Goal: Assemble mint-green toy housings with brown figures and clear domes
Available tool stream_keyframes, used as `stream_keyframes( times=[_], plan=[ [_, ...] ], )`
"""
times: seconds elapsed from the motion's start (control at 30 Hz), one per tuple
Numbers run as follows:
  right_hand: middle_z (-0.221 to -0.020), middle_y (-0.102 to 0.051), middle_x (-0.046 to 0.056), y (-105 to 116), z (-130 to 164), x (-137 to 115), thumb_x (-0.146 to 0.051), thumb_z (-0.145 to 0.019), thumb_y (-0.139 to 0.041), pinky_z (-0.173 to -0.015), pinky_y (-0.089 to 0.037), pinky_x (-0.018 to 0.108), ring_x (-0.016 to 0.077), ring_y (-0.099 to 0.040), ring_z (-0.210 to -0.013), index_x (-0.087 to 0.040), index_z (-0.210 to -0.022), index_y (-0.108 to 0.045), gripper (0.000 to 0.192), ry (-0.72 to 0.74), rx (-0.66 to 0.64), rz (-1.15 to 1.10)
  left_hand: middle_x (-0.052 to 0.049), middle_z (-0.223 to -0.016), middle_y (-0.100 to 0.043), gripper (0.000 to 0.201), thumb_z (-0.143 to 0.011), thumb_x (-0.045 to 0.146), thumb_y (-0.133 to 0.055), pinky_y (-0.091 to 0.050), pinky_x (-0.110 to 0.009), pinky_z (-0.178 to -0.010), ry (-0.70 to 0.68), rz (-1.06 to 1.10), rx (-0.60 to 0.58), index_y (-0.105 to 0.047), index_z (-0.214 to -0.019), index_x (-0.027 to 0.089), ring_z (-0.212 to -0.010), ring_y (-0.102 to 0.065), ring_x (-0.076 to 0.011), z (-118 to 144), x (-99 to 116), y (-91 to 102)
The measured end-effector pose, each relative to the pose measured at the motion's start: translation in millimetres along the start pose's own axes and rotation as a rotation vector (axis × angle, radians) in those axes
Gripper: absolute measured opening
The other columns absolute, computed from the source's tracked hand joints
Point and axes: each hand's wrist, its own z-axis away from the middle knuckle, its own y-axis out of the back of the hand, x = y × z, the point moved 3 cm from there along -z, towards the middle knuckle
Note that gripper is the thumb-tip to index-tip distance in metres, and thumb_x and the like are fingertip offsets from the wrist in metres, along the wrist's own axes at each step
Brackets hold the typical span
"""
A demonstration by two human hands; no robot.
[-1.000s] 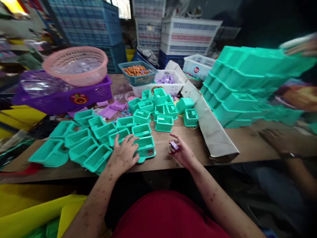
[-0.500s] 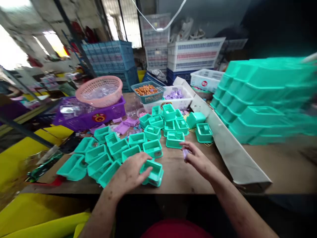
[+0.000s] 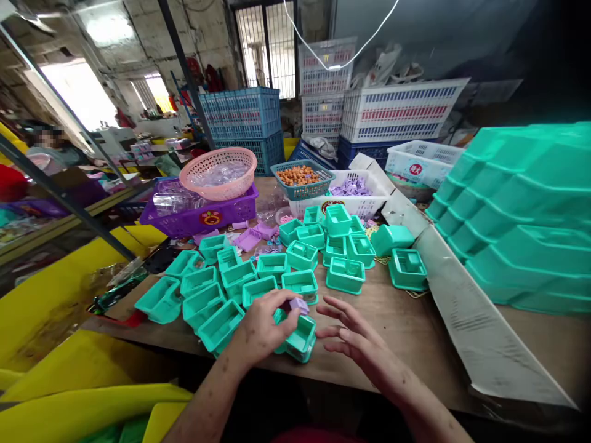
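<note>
At the near edge of the desk (image 3: 406,326) the left hand (image 3: 261,329) pinches a small lilac piece (image 3: 300,305) between thumb and fingertips, holding it right over a teal box (image 3: 298,338) that lies just below the hand. The right hand (image 3: 355,338) hovers just right of that box with its fingers spread wide and holding nothing; it does not touch the box.

Left of the left hand, a row of teal trays (image 3: 203,295) lies open side up, packed close together, reaching toward the left edge of the desk. Beyond the hands, a cluster of smaller teal boxes (image 3: 332,246) stands in the middle of the desk, some stacked on others. Lilac lids (image 3: 252,237) are scattered just left of that cluster.

On the right, a folded cardboard strip (image 3: 466,320) runs from near to far, and past it rises a tall stack of teal trays (image 3: 521,215).

Farther back on the left, a purple crate (image 3: 203,215) carries a pink basket (image 3: 219,172) of clear parts. Right of it a teal basket (image 3: 302,178) holds orange bits, and a white tray (image 3: 355,194) beside it holds more lilac pieces. Behind the desk stand blue crates (image 3: 242,120) and white crates (image 3: 397,111).
</note>
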Motion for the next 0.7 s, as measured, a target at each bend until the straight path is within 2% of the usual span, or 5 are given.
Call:
stream_keyframes(
  times=[0.1, 0.23, 0.4, 0.6, 0.7],
  plan=[
    [-0.146, -0.068, 0.015, 14.2, 3.3, 13.9, -0.064, -0.094, -0.078, -0.097, -0.06, 0.049, 0.0276, -0.075, -0.108, -0.03, -0.141, -0.067, 0.059, 0.038, 0.101, 0.115, -0.001, -0.106, -0.08, 0.025, -0.108, 0.038, -0.061, -0.056, -0.029, -0.092, 0.057, -0.009, -0.1, -0.083, -0.103, 0.027, -0.099, -0.074, -0.0192, 1.7, 2.5, 6.3],
    [-0.13, -0.074, 0.012, 8.8, 2.0, 18.9, -0.063, -0.088, -0.086, -0.08, -0.059, 0.037, 0.0231, -0.071, -0.095, -0.027, -0.133, -0.072, 0.059, 0.158, 0.113, 0.287, -0.004, -0.114, -0.08, 0.028, -0.109, 0.045, -0.06, -0.058, -0.031, -0.098, 0.019, -0.009, -0.255, -0.082, -0.113, 0.029, -0.107, -0.075, -0.0219, 7.5, 11.9, -19.4],
    [-0.104, -0.078, 0.006, 4.2, -1.1, 8.7, -0.058, -0.09, -0.085, -0.076, -0.054, 0.031, 0.0198, -0.068, -0.086, -0.023, -0.119, -0.079, 0.046, 0.235, 0.169, 0.408, -0.006, -0.111, -0.08, 0.038, -0.109, 0.05, -0.058, -0.063, -0.032, -0.096, 0.03, 0.045, -0.249, -0.068, -0.137, 0.027, -0.104, -0.078, -0.023, 8.4, -2.5, -51.0],
    [-0.088, -0.07, -0.001, 9.2, 8.6, 26.9, -0.049, -0.083, -0.092, -0.067, -0.045, 0.023, 0.0132, -0.058, -0.076, -0.021, -0.114, -0.076, 0.044, 0.107, 0.115, 0.312, -0.01, -0.113, -0.082, 0.034, -0.104, 0.051, -0.065, -0.068, -0.034, -0.096, -0.047, 0.209, -0.314, -0.071, -0.126, 0.026, -0.104, -0.082, -0.0253, 7.8, -19.0, -73.9],
    [-0.085, -0.068, -0.003, 11.3, 12.6, 29.7, -0.047, -0.085, -0.091, -0.065, -0.043, 0.021, 0.0123, -0.058, -0.075, -0.02, -0.107, -0.074, 0.039, 0.085, 0.113, 0.399, -0.01, -0.11, -0.083, 0.039, -0.103, 0.057, -0.065, -0.069, -0.033, -0.093, -0.08, 0.194, -0.255, -0.075, -0.124, 0.026, -0.101, -0.082, -0.0255, 10.1, -22.4, -78.5]
  ],
)
